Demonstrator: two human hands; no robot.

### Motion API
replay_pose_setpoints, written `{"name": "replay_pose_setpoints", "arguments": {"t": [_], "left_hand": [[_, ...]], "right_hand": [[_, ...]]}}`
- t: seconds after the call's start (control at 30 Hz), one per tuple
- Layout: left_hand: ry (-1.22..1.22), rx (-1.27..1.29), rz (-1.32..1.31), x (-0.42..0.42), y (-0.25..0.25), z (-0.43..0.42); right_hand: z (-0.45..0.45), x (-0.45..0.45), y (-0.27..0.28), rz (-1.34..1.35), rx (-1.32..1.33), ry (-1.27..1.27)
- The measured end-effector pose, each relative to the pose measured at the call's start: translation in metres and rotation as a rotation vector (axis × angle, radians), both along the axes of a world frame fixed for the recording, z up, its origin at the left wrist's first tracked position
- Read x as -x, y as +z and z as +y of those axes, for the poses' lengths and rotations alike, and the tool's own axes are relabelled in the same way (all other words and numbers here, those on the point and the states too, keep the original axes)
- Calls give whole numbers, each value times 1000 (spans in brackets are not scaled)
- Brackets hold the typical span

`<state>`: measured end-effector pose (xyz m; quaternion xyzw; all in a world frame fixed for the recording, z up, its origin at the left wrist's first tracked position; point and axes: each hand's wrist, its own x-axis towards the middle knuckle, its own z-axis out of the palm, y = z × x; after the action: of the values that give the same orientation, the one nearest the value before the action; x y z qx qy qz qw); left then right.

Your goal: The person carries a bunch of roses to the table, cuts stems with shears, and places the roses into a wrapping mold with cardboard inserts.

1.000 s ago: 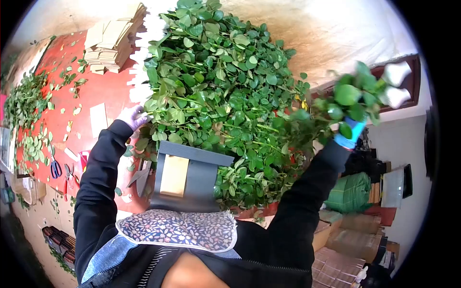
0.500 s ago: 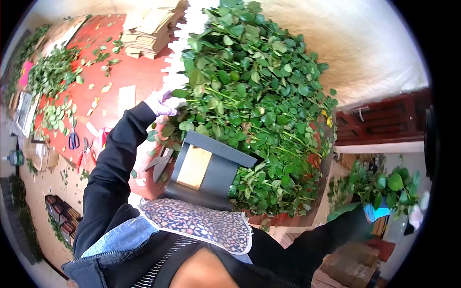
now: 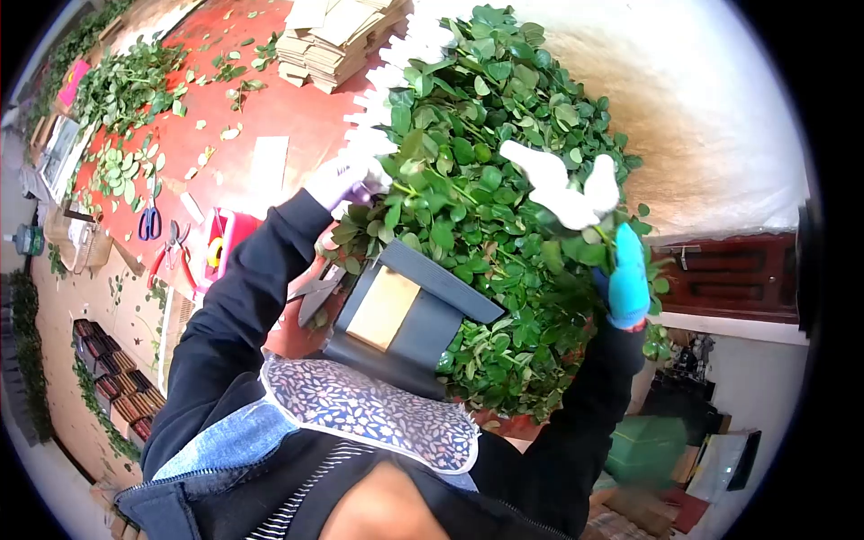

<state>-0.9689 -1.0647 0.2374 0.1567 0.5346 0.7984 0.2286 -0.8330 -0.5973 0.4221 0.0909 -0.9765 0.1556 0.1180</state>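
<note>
My right hand [image 3: 627, 277], in a blue glove, is closed round leafy stems at the right side of the pile. White-wrapped flower heads [image 3: 567, 187] stick out above that hand. At the left edge of the big pile of green leafy stems [image 3: 486, 171], my left hand [image 3: 349, 183] wears a pale glove, its fingers bent around a white-wrapped flower head. A row of other white-wrapped heads [image 3: 409, 56] runs up the pile's left edge. Just below the pile is a dark stand [image 3: 409, 315] with a tan block [image 3: 384, 309] on it.
On the red table [image 3: 211, 117] are a stack of cardboard pieces [image 3: 335, 45], blue-handled scissors [image 3: 150, 220], red-handled pliers [image 3: 171, 254], a pink container [image 3: 231, 243], a large grey blade [image 3: 317, 292] and loose leaves. Boxes and a green sack [image 3: 646, 450] are at the lower right.
My right hand has swung back from the far right to the pile, still with the white-headed stems. My left hand stays at the pile's left edge. The view has shifted.
</note>
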Motion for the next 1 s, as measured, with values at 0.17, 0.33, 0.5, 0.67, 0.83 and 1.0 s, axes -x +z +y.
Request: {"name": "replay_pose_setpoints", "arguments": {"t": [0.17,0.33,0.5,0.67,0.83,1.0], "left_hand": [[100,440,-18,38,-45,-3],[565,646,154,53,-151,-21],[191,312,145,-7,-36,-39],[-408,219,-7,-87,49,-34],[-560,292,319,-119,18,-9],[-594,378,404,-132,-41,9]], "right_hand": [[-15,23,-10,114,-359,170],[-5,4,-14,244,-393,160],[-69,-49,25,-142,-213,-81],[-132,-94,9,-342,-180,91],[-151,-130,-104,-558,-88,199],[-143,-132,-170,-796,56,195]]}}
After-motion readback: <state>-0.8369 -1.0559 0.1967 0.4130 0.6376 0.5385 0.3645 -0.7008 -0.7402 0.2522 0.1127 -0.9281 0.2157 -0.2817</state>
